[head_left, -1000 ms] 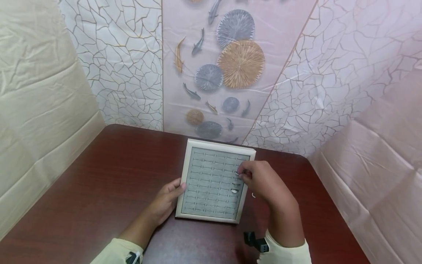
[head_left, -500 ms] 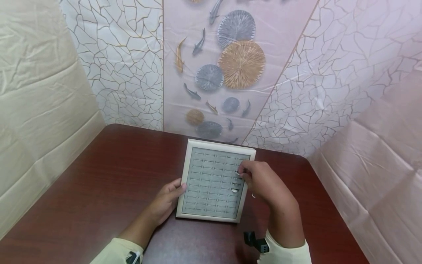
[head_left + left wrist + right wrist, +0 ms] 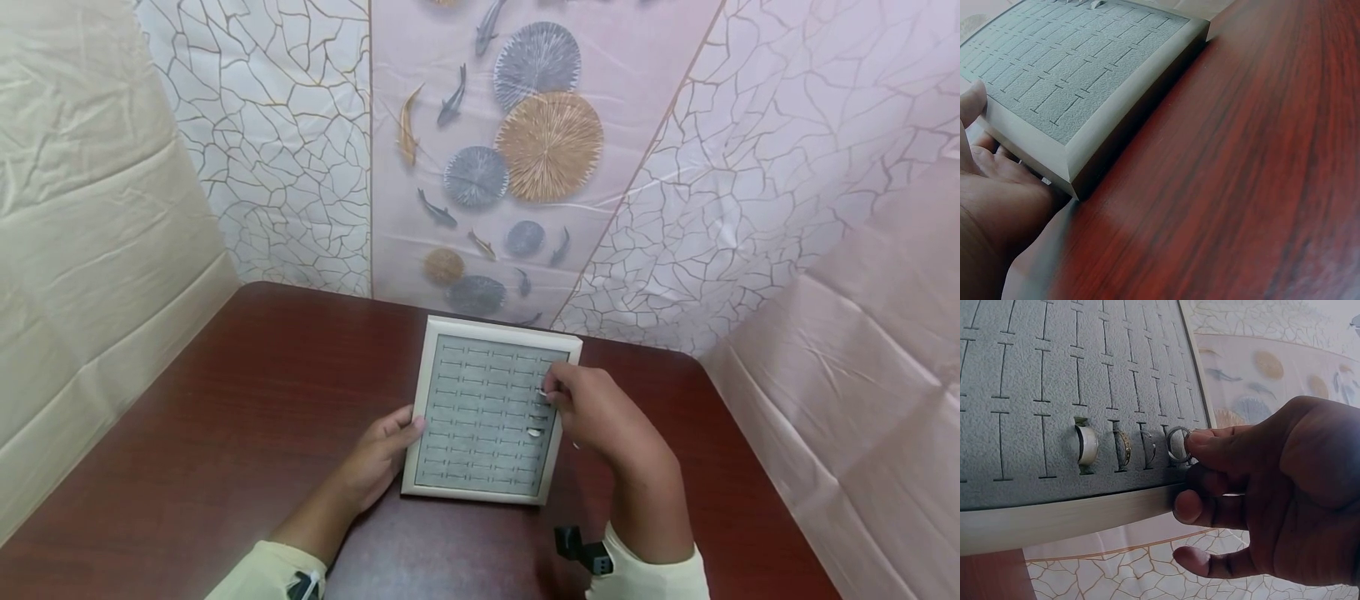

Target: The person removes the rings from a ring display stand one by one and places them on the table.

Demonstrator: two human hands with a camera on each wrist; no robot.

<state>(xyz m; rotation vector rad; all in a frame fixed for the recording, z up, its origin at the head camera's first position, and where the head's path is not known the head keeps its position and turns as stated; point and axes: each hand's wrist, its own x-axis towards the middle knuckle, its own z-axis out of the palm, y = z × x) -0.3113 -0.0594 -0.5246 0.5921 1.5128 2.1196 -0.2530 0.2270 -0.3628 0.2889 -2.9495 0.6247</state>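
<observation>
A ring display board (image 3: pixel 480 417) with a cream frame and grey slotted padding leans back, its lower edge on the table. My left hand (image 3: pixel 378 454) grips its left side, thumb on the frame's front and fingers behind. At the board's right column, my right hand (image 3: pixel 603 412) pinches a silver ring (image 3: pixel 1170 445) between thumb and forefinger, against a slot; how deep it sits I cannot tell. In the right wrist view, a wide silver ring (image 3: pixel 1089 445), a gold-coloured ring (image 3: pixel 1125 449) and a thin silver ring (image 3: pixel 1152 450) stand in neighbouring slots.
The dark red wooden table (image 3: pixel 225 400) extends around the board. A small pale curved thing (image 3: pixel 576 445) shows beside my right hand, mostly hidden. Patterned cloth (image 3: pixel 480 250) hangs behind the table, and plain draped cloth (image 3: pixel 870 367) borders its sides.
My right hand and the ring shift very slightly right and up along the slot. The pale curved thing beside that hand shows less. My left hand stays in place.
</observation>
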